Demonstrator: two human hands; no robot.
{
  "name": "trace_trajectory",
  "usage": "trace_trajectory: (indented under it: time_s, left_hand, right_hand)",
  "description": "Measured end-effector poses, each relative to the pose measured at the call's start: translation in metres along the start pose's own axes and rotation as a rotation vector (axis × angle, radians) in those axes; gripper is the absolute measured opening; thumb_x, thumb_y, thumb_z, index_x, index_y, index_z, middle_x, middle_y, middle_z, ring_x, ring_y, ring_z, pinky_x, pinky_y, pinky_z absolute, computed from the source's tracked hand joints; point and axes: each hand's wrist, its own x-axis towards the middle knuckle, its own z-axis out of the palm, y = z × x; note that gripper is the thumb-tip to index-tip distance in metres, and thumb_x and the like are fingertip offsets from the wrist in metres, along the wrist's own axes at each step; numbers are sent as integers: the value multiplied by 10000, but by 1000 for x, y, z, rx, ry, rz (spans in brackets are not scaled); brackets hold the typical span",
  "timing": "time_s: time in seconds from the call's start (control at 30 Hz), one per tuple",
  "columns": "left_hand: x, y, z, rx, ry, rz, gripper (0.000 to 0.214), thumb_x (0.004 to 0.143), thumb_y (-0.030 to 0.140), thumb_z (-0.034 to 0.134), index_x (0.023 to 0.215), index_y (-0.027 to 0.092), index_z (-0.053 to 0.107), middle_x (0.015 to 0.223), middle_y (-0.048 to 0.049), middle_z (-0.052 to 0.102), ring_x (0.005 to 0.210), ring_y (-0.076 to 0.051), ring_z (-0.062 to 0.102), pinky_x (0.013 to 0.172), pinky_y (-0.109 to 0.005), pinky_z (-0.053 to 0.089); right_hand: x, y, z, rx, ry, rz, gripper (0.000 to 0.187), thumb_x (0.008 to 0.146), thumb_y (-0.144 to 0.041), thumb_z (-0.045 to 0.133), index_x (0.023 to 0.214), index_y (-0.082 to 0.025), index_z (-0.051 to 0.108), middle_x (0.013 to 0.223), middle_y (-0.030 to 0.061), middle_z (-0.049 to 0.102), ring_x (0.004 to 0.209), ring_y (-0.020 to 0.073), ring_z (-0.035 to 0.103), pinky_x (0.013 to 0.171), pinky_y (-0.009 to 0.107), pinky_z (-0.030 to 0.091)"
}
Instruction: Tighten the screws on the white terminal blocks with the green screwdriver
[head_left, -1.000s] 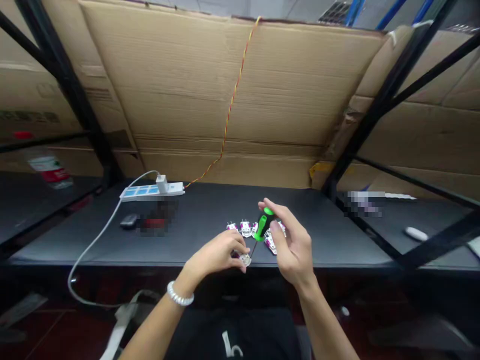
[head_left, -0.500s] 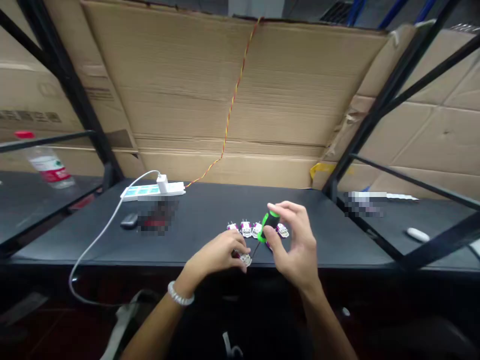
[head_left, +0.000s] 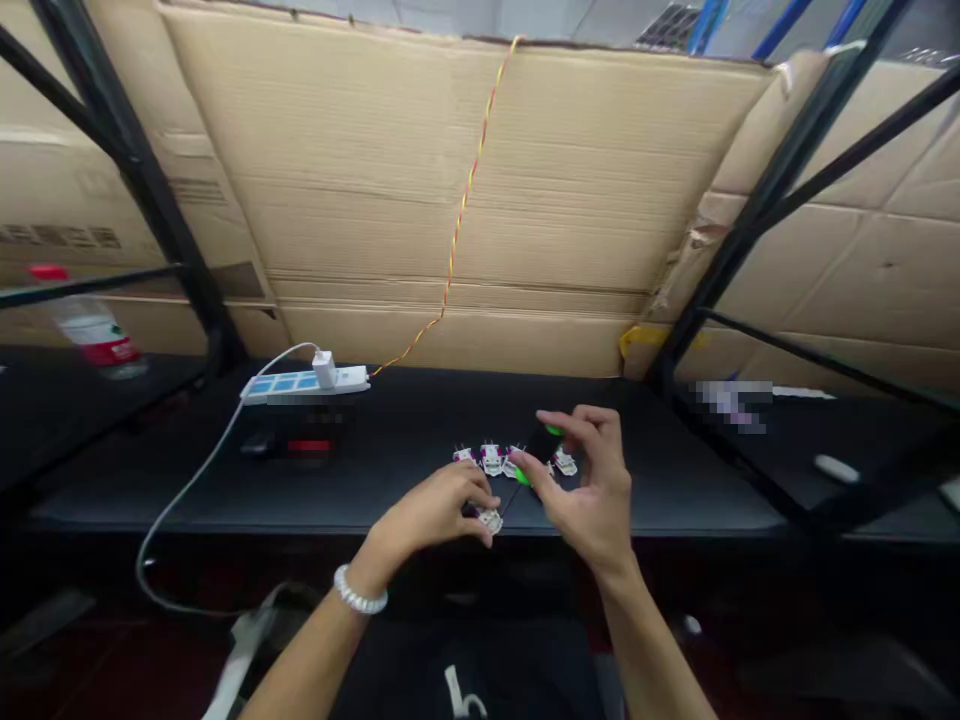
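Observation:
My left hand (head_left: 435,510) pinches a small white part (head_left: 491,520) down on the front of the black table (head_left: 390,470). My right hand (head_left: 589,485) grips a screwdriver with a green and black handle (head_left: 541,447) between thumb and fingers. Its thin shaft slants down to the white part. Behind the tool lies a row of several small white and purple parts (head_left: 491,458).
A white power strip (head_left: 304,381) with a plugged charger and white cable lies at the back left. A red-yellow twisted wire (head_left: 461,215) hangs down the cardboard wall. A bottle with a red cap (head_left: 88,322) stands far left. Black rack struts (head_left: 757,215) cross on both sides.
My right fingers have shifted round the screwdriver handle, which has turned so more black shows. My left hand and the white part have stayed put.

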Motion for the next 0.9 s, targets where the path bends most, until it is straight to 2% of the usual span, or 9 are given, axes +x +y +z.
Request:
trace_trajectory:
  time_s: [0.1, 0.2, 0.27, 0.43, 0.53, 0.67, 0.77, 0.83, 0.9]
  left_hand:
    - [0, 1, 0, 9, -3, -2, 326, 774, 374, 969, 1032, 212, 851, 1082, -69, 785, 1072, -267, 696, 997, -358, 498]
    - [1, 1, -1, 9, -9, 9, 308, 791, 385, 955, 1025, 213, 851, 1064, -63, 785, 1044, -261, 701, 988, -365, 506]
    - [1, 2, -1, 2, -10, 14, 298, 795, 388, 952, 1017, 217, 849, 1066, -62, 786, 1046, -262, 702, 990, -367, 506]
    - [1, 2, -1, -18, 5, 18, 263, 779, 352, 965, 972, 216, 849, 1073, -61, 787, 1064, -264, 701, 991, -352, 500]
    - [1, 1, -1, -4, 1, 23, 298, 779, 363, 965, 1011, 213, 851, 1070, -64, 788, 1055, -263, 702, 980, -360, 505]
    - [1, 0, 0, 6, 0, 16, 311, 770, 383, 970, 1001, 213, 849, 1064, -62, 787, 1043, -262, 698, 971, -358, 500]
    - [1, 0, 0, -8, 5, 16, 297, 780, 381, 963, 996, 212, 848, 1064, -64, 784, 1048, -261, 692, 975, -355, 492]
    - [0, 1, -1, -17, 12, 13, 294, 788, 381, 958, 1003, 213, 850, 1078, -67, 785, 1060, -263, 690, 988, -360, 488]
    - [0, 2, -1, -19, 5, 11, 300, 780, 371, 964, 1007, 210, 851, 1074, -67, 788, 1067, -265, 692, 999, -360, 484]
  right_hand:
    - [-1, 1, 1, 63, -46, 2, 295, 983, -253, 714, 1278, -268, 710, 1167, 81, 640, 1046, 232, 672, 916, 403, 578]
    - [-2, 1, -1, 153, -128, 43, 422, 1055, -213, 534, 1469, -262, 599, 1279, 109, 701, 1151, 256, 700, 1002, 440, 569]
    - [-3, 0, -2, 160, -143, 40, 422, 1046, -225, 550, 1463, -256, 603, 1272, 106, 715, 1157, 265, 706, 1012, 443, 566]
    - [1, -5, 0, 49, -92, 0, 258, 970, -260, 708, 1227, -236, 709, 1131, 82, 688, 997, 233, 674, 883, 381, 575]
    - [3, -4, -1, 43, -107, 22, 332, 1016, -252, 608, 1341, -227, 674, 1167, 95, 666, 1010, 230, 662, 880, 384, 569]
    - [1, -1, -4, 176, -164, 29, 464, 1084, -234, 417, 1528, -251, 550, 1197, 90, 690, 1105, 240, 683, 967, 421, 565]
    - [0, -2, -4, 122, -160, -6, 416, 1056, -284, 527, 1461, -259, 615, 1213, 98, 660, 1098, 254, 671, 944, 427, 574]
    - [0, -4, -3, 29, -111, -26, 368, 986, -311, 681, 1350, -260, 695, 1148, 86, 605, 1003, 239, 648, 876, 407, 580]
    - [0, -5, -3, -17, -79, -22, 356, 956, -290, 734, 1312, -270, 721, 1072, 61, 569, 895, 207, 614, 805, 375, 574]
